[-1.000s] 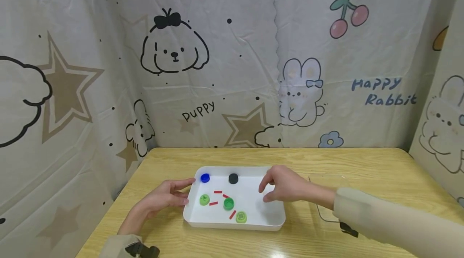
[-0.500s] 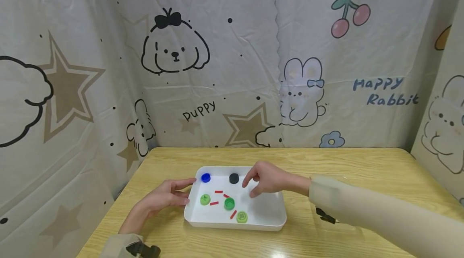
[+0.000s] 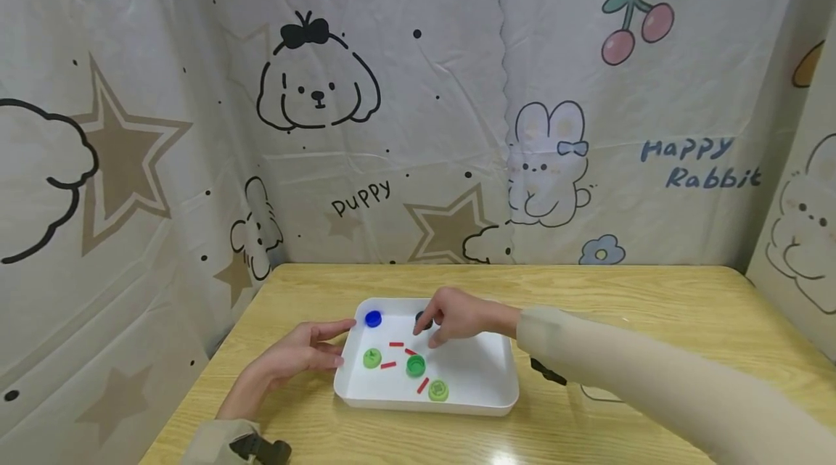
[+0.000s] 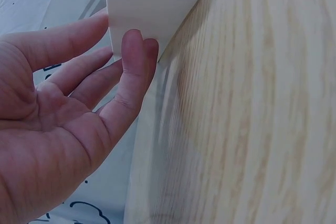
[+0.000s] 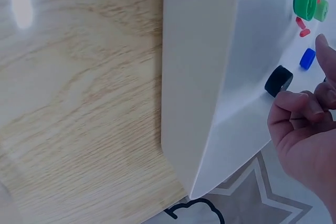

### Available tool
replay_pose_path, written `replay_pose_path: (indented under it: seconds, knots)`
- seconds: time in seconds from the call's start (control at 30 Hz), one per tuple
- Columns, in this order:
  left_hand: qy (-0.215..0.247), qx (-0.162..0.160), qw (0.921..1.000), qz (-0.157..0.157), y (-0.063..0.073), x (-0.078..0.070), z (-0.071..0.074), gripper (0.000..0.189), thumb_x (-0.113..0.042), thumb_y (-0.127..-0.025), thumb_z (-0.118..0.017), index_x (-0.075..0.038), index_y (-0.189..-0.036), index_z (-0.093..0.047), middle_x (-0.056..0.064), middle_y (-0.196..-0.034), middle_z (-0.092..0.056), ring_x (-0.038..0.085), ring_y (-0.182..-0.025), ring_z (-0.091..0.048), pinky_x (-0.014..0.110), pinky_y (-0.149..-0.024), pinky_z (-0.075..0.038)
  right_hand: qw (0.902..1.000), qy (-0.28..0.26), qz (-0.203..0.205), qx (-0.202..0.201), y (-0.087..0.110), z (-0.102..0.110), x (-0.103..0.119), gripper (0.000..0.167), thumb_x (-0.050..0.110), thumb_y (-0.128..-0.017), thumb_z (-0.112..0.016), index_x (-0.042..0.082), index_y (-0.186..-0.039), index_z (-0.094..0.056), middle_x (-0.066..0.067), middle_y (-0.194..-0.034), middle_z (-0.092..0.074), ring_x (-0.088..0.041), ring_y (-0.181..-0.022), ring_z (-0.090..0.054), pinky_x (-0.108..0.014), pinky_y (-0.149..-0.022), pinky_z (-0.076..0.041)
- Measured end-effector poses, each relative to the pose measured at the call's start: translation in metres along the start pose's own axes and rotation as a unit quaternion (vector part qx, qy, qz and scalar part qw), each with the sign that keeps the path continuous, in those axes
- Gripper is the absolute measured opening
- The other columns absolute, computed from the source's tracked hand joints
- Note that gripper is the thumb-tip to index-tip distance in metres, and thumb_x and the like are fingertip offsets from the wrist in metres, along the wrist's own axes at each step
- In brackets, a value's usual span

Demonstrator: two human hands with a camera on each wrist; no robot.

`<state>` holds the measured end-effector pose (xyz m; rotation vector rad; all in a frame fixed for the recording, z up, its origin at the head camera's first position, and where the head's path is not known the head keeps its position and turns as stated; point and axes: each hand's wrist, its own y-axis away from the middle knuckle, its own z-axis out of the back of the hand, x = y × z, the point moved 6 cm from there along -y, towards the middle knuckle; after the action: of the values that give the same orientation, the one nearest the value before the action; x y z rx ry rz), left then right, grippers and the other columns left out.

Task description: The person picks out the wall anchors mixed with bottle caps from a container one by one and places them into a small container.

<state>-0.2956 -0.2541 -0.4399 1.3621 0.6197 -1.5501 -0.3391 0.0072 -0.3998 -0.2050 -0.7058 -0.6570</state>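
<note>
A white tray point(image 3: 424, 407) lies on the wooden table, holding bottle caps and several short red sticks point(image 3: 396, 344). My left hand point(image 3: 297, 349) touches the tray's left wall with extended fingers; in the left wrist view the fingertips point(image 4: 132, 45) rest on that wall. Over the tray is my right hand point(image 3: 453, 314), thumb and index finger apart, the other fingers curled, nothing held. It partly covers a black cap point(image 5: 278, 81) in the head view. A blue cap point(image 3: 373, 318) sits in the far left corner. A green cap point(image 3: 416, 365) and two light green caps point(image 3: 372, 357) are nearer me.
A clear plastic container point(image 3: 604, 394) stands on the table to the right of the tray, partly behind the right sleeve point(image 3: 588, 349). Printed cloth point(image 3: 444, 102) hangs behind the table point(image 3: 660, 291) and along both sides.
My right hand has moved left across the tray, from its right side to just by the black cap. My left hand has stayed at the tray's left wall.
</note>
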Motion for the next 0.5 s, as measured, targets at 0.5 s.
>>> replay_pose_path:
  seconds: [0.5]
  knots:
    - [0.000,0.000,1.0000,0.003,-0.001,0.001,0.001,0.074,0.004,-0.092,-0.074,0.006,-0.158,-0.041,0.030,-0.163,-0.034,0.045,-0.137,-0.053,0.043,-0.097,-0.058,0.9999,-0.009,0.008,0.001,-0.021,-0.020,0.007,0.015,0.001,-0.090,-0.082,0.005,-0.104,-0.085,0.006,-0.057,-0.046,-0.008,-0.058,-0.039,-0.021,-0.058,-0.032]
